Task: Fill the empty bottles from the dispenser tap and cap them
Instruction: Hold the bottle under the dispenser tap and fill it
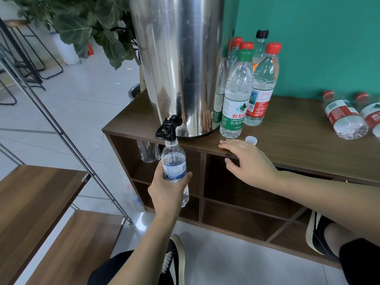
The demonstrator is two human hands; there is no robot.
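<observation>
Gripped the uncapped bottle point(174, 161) in the left hand point(167, 189), mouth right under the black tap point(167, 128), right hand point(249, 161) flat on the cabinet edge point(205, 145) near the loose cap point(251, 140); best kept upright and steady.

Bright, even daylight; glare streaks the steel dispenser point(176, 64); edges bow with wide-angle distortion and slight blur.

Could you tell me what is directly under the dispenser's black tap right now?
Under the black tap sits the open mouth of a blue-label bottle, gripped by the left hand. Its lower part is covered by the fingers.
</observation>
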